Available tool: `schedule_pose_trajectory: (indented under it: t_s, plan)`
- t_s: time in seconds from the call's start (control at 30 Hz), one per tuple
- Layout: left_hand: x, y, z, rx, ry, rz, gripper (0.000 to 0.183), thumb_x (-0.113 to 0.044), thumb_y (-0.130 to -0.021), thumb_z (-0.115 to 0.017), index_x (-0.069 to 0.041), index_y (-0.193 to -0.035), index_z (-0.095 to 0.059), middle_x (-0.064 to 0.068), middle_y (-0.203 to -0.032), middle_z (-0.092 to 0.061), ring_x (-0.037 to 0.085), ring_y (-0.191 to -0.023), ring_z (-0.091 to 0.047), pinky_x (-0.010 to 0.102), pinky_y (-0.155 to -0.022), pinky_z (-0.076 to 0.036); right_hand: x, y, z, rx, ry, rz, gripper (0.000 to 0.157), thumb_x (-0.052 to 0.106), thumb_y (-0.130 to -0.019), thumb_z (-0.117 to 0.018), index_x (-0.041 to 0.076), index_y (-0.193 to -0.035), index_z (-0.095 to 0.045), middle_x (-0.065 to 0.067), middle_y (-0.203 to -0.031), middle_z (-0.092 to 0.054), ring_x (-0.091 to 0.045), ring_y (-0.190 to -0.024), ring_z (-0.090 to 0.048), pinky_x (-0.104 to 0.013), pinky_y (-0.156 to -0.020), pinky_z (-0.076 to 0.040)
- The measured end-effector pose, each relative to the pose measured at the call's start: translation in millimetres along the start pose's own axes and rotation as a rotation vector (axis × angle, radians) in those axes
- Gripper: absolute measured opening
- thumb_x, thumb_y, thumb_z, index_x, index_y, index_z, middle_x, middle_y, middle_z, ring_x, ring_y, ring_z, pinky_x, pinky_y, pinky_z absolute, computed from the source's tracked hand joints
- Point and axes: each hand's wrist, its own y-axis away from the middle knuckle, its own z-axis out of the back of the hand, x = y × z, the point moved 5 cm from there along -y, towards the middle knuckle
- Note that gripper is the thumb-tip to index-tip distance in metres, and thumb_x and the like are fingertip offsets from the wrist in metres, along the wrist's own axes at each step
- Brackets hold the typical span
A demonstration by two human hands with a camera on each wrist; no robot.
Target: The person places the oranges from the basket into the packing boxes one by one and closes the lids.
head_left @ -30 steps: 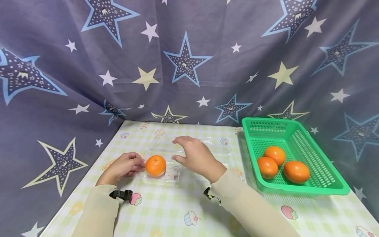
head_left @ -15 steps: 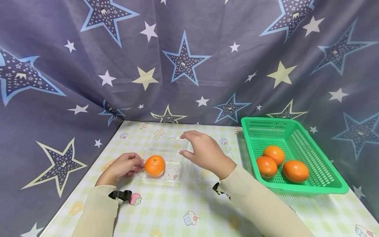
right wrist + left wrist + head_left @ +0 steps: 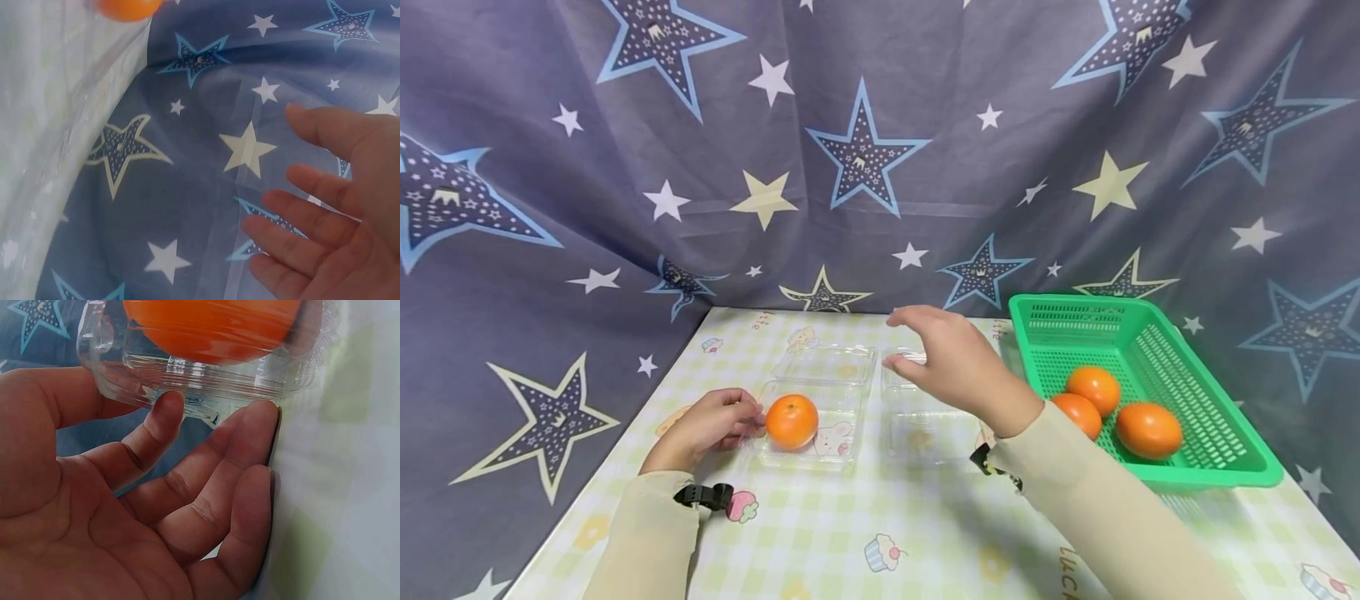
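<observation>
An orange (image 3: 792, 422) sits in the left part of a clear plastic box (image 3: 831, 454), whose lid lies folded back behind it. At the box's left edge, my left hand (image 3: 718, 421) holds the rim with thumb and finger; in the left wrist view the curled fingertips (image 3: 167, 412) meet the plastic below the orange. My right hand (image 3: 958, 362) is raised over a second clear plastic box (image 3: 928, 446). Its thumb and fingers are spread apart, with nothing between them, as the right wrist view also shows.
On the right stands a green perforated basket (image 3: 1202, 477) with three oranges (image 3: 1148, 431) in it. A checked cloth with printed cupcakes covers the table (image 3: 820, 542). Behind hangs a star-printed curtain (image 3: 880, 225).
My right hand has moved rightward and slightly up, away from the left box to above the right one. The left hand, the orange and the boxes stay in place.
</observation>
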Motion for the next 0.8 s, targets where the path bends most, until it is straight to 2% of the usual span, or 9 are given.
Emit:
schedule_pose_trajectory:
  t_s: [0.27, 0.53, 0.8]
  plan:
    - [0.3, 1.1, 1.4, 0.012, -0.013, -0.002, 0.024, -0.028, -0.104, -0.057, -0.006, -0.110, -0.064, 0.004, -0.102, -0.077, 0.016, -0.086, -0.073, 0.028, -0.064, -0.053, -12, 3, 9.1, 0.030, 0.061, -0.027, 0.049, 0.046, -0.091, -0.078, 0.019, -0.130, -0.067, 0.000, -0.136, -0.068, -0.022, -0.125, -0.065, -0.043, -0.104, -0.052]
    - [0.6, 1.7, -2.4, 0.010, -0.009, 0.002, 0.023, -0.027, -0.103, -0.058, -0.006, -0.109, -0.064, 0.003, -0.102, -0.077, 0.017, -0.086, -0.073, 0.029, -0.064, -0.053, -33, 10, 19.2, 0.013, 0.078, -0.015, 0.045, 0.034, -0.090, -0.081, 0.015, -0.129, -0.069, -0.002, -0.130, -0.071, -0.024, -0.122, -0.067, -0.045, -0.102, -0.053]
    - [0.9, 0.5, 1.5, 0.006, -0.001, -0.004, 0.025, -0.029, -0.104, -0.058, -0.006, -0.111, -0.063, 0.003, -0.105, -0.077, 0.017, -0.092, -0.075, 0.030, -0.067, -0.053, -60, 11, 32.8, 0.039, 0.061, -0.088, 0.046, 0.036, -0.092, -0.079, 0.016, -0.132, -0.067, -0.002, -0.131, -0.070, -0.027, -0.122, -0.066, -0.050, -0.102, -0.052]
